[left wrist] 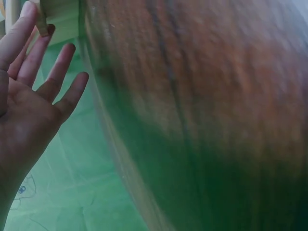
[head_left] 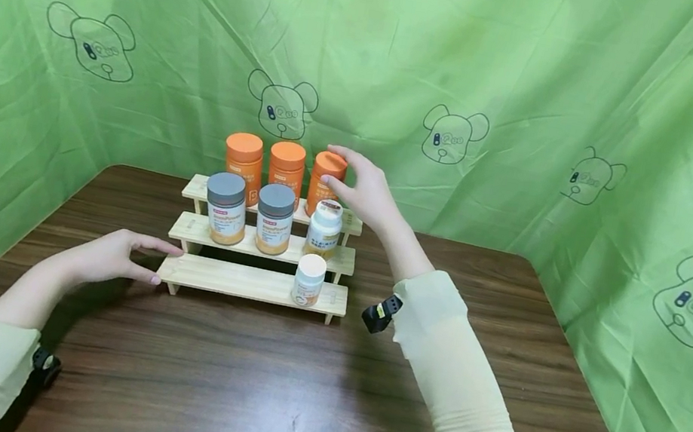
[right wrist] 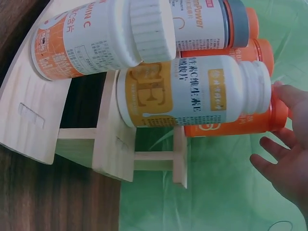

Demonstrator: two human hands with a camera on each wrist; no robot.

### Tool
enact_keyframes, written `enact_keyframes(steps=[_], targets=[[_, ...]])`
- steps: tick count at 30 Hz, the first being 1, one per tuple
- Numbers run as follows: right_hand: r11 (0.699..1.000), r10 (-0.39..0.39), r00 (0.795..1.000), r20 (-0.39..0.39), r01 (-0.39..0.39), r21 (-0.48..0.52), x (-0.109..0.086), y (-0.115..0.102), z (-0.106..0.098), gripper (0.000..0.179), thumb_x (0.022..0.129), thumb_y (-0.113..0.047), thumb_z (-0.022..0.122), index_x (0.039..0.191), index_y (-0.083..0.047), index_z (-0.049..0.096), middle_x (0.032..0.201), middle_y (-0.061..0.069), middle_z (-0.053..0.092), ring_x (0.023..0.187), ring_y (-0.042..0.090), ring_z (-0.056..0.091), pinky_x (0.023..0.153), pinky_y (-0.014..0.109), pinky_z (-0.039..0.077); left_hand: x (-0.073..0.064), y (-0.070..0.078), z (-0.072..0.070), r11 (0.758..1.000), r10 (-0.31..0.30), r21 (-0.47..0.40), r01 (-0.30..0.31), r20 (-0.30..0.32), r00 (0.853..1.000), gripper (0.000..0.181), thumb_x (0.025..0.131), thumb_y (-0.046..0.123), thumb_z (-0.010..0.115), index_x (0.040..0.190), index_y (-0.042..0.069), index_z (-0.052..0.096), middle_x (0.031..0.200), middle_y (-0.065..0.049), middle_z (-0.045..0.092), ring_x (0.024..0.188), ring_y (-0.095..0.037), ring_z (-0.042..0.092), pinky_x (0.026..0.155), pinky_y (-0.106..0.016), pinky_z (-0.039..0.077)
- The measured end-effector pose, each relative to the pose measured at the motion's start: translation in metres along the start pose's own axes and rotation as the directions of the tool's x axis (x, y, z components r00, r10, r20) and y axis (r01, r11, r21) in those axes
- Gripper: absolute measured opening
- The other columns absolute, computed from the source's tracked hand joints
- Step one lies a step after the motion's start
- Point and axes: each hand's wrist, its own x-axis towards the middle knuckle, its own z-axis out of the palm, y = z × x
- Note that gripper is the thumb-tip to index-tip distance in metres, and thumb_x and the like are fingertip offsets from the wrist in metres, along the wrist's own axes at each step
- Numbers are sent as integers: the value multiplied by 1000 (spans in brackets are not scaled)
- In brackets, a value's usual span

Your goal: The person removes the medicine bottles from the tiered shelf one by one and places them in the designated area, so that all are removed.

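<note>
A three-tier wooden display stand (head_left: pixel 226 277) stands on the dark wood-grain table. My left hand (head_left: pixel 112 257) grips the left end of its lowest step, thumb at the front edge and index finger at the back, other fingers spread. At the top tier's right end, my right hand (head_left: pixel 364 190) holds an orange jar (head_left: pixel 316 192) by its lid. Two more orange jars (head_left: pixel 242 170) stand to its left. On the middle tier are two grey-lidded jars (head_left: pixel 227 219) and a white-and-yellow bottle (right wrist: pixel 192 91). A small white bottle (head_left: pixel 307 286) stands at the lowest step's right end.
Green cloth (head_left: pixel 376 37) printed with bear-head outlines hangs behind and along both sides of the table (head_left: pixel 263 385). The white-and-yellow bottle stands directly in front of the held orange jar. Black straps with small devices (head_left: pixel 379 315) are on both wrists.
</note>
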Motion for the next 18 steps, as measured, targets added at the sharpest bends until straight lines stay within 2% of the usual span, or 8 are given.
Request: enact_keyframes(steps=[4, 6, 10, 18], targets=[[999, 31, 999, -27, -30, 32, 2, 4, 7, 51, 92, -34, 60, 139, -23, 46, 141, -4, 47, 129, 14, 42, 104, 36, 36, 1, -6, 0, 999, -9, -31, 9, -10, 1000, 53, 74, 36, 78, 124, 28, 63, 120, 4, 64, 113, -1, 50, 92, -20, 37], [998, 45, 998, -43, -42, 52, 3, 6, 8, 49, 92, -35, 61, 138, -23, 48, 139, -3, 49, 120, 15, 48, 96, 35, 41, 1, -7, 0, 999, 5, -42, -6, -13, 1000, 53, 74, 35, 79, 124, 25, 64, 119, 3, 65, 111, 4, 49, 92, -18, 36], [994, 62, 996, -62, -56, 99, 3, 9, 11, 47, 91, -35, 62, 135, -23, 51, 135, -3, 53, 108, 14, 51, 83, 32, 45, 0, -6, 1, 999, 23, -40, -24, -14, 1000, 53, 74, 35, 79, 124, 23, 64, 119, 0, 65, 112, 3, 50, 91, -17, 36], [973, 88, 992, -95, -65, 222, 1, 11, 13, 43, 89, -31, 65, 130, -22, 56, 129, -1, 56, 114, 16, 52, 90, 31, 47, 0, -4, 1, 1000, 23, -5, -23, -19, 1000, 54, 73, 36, 79, 123, 23, 65, 119, -1, 65, 112, -5, 52, 89, -14, 36]])
